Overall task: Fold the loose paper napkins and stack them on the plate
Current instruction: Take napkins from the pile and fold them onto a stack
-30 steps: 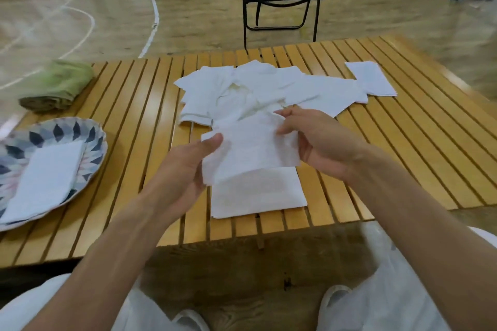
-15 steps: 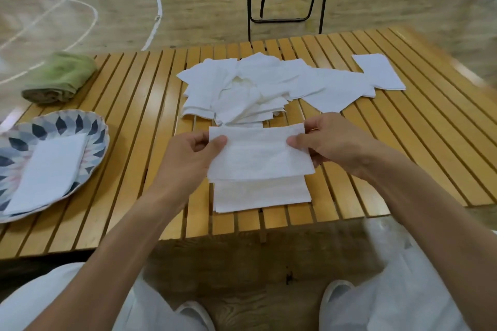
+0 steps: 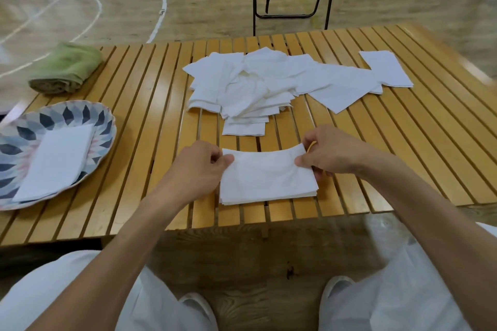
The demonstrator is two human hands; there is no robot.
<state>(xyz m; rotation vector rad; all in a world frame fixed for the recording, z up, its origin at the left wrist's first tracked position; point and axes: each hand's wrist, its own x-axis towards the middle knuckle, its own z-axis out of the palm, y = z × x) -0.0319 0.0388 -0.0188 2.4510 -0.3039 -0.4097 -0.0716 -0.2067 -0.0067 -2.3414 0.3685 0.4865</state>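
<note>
**One Napkin Almost Folded, Many More Waiting**

Between the two hands lay a napkin (image 3: 267,176) on the table (image 3: 403,142), folded over. The left hand (image 3: 200,169) pinched its left top corner. The right hand (image 3: 332,154) pinched its right top corner. Left of the grip, the plate (image 3: 105,121) held only a small folded stack (image 3: 57,162). Beyond the grip, a big loose pile (image 3: 255,83) was not yet folded. Most of the job looked left to do.

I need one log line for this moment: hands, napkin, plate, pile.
left hand: pinching napkin | right hand: pinching napkin | napkin: folded, on table | plate: folded napkins on it | pile: loose
</note>
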